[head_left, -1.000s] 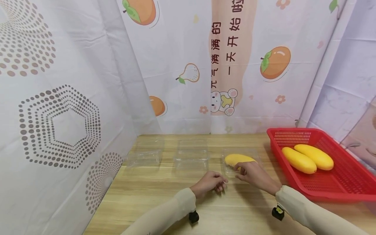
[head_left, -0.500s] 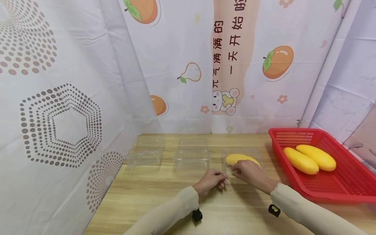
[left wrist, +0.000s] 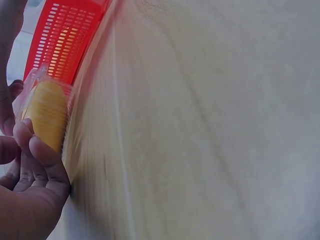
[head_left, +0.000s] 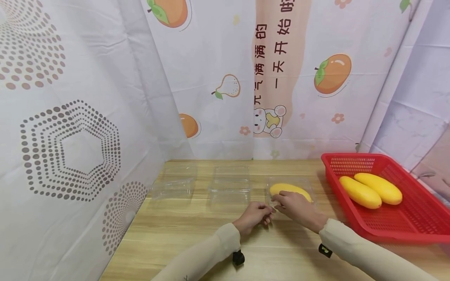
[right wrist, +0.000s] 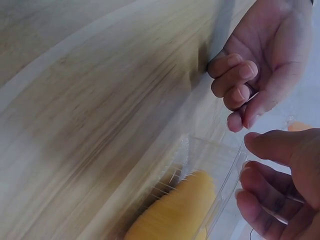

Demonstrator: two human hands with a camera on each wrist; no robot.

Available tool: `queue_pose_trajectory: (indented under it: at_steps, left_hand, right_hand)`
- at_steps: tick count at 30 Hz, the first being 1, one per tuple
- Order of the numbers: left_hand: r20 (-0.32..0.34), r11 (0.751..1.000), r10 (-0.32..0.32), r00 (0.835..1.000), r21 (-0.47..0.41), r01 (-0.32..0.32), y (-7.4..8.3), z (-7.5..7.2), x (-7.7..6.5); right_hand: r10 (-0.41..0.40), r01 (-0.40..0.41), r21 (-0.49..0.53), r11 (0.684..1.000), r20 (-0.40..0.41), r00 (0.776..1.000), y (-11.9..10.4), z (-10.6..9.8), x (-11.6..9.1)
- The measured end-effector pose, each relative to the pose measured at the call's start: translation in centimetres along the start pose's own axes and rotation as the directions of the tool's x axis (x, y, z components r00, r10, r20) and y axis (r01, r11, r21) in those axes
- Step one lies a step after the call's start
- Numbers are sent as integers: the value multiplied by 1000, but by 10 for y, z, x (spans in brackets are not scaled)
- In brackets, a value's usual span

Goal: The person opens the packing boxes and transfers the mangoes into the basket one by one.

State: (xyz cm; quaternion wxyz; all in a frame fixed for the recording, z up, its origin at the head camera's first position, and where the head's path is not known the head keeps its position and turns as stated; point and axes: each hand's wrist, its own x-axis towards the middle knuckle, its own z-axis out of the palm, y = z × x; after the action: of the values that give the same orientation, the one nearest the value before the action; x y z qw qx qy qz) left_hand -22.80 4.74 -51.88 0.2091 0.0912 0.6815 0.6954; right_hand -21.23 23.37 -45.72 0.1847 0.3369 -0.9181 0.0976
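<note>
A clear plastic clamshell box [head_left: 313, 185] stands on the wooden table with a yellow, mango-like fruit [head_left: 290, 189] inside. My right hand [head_left: 297, 207] is at the box's near edge, thumb and fingers bent around the rim in the right wrist view. At the near left corner is my left hand [head_left: 254, 216], fingers curled, thumb and forefinger tips together. Those tips are right by the corner in the right wrist view [right wrist: 262, 65]; I cannot tell whether they pinch the plastic. The left wrist view shows the fruit [left wrist: 47, 112] beyond my left fingers [left wrist: 47, 155].
To the right, a red plastic basket [head_left: 386, 230] holds two more yellow fruits [head_left: 360, 192]. Two further clear boxes stand to the left, one in the middle [head_left: 230, 185] and one near the left curtain [head_left: 174, 187]. Printed curtains [head_left: 207, 148] close off the back and sides.
My right hand has slid left along the box's near edge, uncovering more of the fruit. My left hand has moved slightly right, so the two hands are closer at the corner.
</note>
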Motion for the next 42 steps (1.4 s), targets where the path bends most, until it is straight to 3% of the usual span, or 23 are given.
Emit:
queue_pose_trajectory:
  at_steps: [9,23,30,42]
  left_hand:
    - [-11,1000,6,1000,-23,-6,1,-2,3]
    - [-53,996,17,998,-83,-21,0,-4,8]
    - [-33,997,10,999,-81,-12,-1,-5,11]
    - [-60,998,20,998,-50,-23,2,-3,15]
  right_hand:
    - [28,-27,-26,999,27,999,-2,5,4]
    - [-27,27,-12,1000,-49,998,-5,13,8]
    - [-60,60,-1,998,-98,993,-2,20,6]
    - [-153,134,-110,985,-188,970,-1,26,5]
